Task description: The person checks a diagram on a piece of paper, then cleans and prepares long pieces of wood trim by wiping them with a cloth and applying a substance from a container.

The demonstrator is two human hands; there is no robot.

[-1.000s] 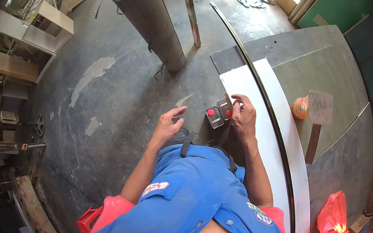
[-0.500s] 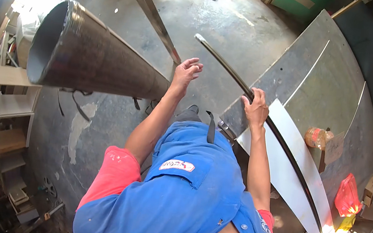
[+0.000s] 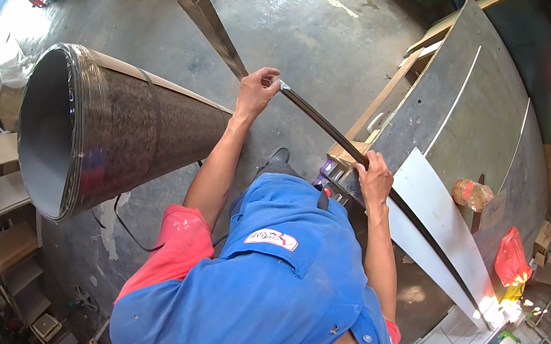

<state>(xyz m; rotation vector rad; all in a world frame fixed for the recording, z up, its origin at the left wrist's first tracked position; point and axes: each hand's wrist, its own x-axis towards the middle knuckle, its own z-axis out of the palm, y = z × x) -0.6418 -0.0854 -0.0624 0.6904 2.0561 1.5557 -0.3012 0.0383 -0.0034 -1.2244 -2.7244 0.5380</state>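
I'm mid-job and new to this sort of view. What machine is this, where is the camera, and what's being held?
There's no machine: these are a person's bare hands. The view comes from a fisheye camera on their head, looking down, so straight edges bend. The right hand holds a long dark strip; the left hand is at its far end, though whether it grips is hard to tell. The strip runs back over a white panel on the grey bench, where a jar also sits. A big roll is at left.
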